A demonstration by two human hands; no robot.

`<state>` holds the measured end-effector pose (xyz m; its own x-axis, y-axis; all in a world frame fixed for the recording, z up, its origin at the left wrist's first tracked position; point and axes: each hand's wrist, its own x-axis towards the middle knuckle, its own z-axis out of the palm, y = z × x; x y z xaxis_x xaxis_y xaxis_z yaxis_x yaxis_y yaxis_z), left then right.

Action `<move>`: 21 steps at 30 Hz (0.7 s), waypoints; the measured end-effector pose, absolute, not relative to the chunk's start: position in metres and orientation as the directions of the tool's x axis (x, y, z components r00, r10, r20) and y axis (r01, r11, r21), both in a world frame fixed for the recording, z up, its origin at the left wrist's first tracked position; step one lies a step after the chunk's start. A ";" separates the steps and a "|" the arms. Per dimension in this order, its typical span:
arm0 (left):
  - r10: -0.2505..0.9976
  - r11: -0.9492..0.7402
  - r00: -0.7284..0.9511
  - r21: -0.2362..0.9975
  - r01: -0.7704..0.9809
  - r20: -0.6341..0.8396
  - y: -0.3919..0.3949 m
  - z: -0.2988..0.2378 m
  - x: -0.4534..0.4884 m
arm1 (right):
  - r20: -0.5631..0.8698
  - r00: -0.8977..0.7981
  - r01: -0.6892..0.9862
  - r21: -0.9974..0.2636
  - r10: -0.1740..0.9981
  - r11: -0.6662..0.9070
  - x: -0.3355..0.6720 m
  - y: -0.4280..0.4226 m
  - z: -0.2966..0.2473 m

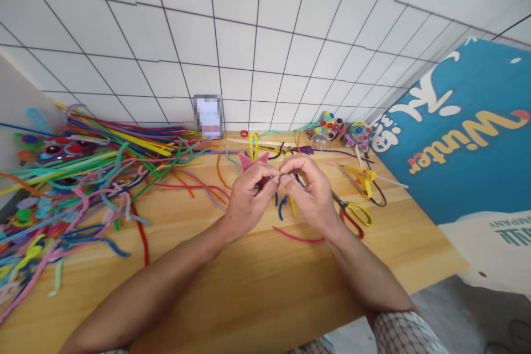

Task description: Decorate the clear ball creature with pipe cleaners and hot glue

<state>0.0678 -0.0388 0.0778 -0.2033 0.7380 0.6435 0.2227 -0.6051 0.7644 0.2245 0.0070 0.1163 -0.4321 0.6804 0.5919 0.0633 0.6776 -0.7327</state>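
Note:
My left hand [254, 194] and my right hand [309, 191] meet above the middle of the table, thumbs and forefingers pinched together. Between the fingertips shows a small green pipe cleaner piece [282, 174], mostly covered by the fingers. Just behind my left hand is a pink pointed piece [251, 160], partly hidden. Short blue pipe cleaners [282, 209] lie beneath the hands, and a dark pink pipe cleaner [296, 235] curves across the wood in front. Scissors [357, 213] with yellow and red handles rest beside my right wrist.
Long colourful pipe cleaners [136, 141] pile up on the left of the wooden table [249, 287]. A phone [208, 116] leans against the tiled wall. At right lie a yellow glue gun [365, 181] and two decorated balls, one multicoloured [332, 126] and one purplish [360, 134].

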 end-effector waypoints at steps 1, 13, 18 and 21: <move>0.743 -0.598 -0.205 0.769 0.224 0.637 -0.039 0.078 0.068 | 0.577 -0.434 0.056 -0.750 0.693 0.659 0.225 0.007 0.116; 0.755 -0.589 -0.206 0.782 0.206 0.623 -0.040 0.081 0.067 | 0.621 -0.414 0.016 -0.726 0.665 0.688 0.228 0.010 0.121; 0.760 -0.577 -0.231 0.795 0.189 0.607 -0.040 0.077 0.067 | 0.626 -0.402 0.041 -0.717 0.668 0.696 0.227 0.009 0.121; 0.765 -0.574 -0.240 0.802 0.168 0.598 -0.040 0.077 0.068 | 0.624 -0.402 0.045 -0.717 0.670 0.695 0.227 0.009 0.121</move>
<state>0.0676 -0.0398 0.0766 -0.2403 0.7647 0.5979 0.1677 -0.5740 0.8015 0.2271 0.0085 0.1215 -0.4021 0.6700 0.6240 0.0450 0.6952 -0.7174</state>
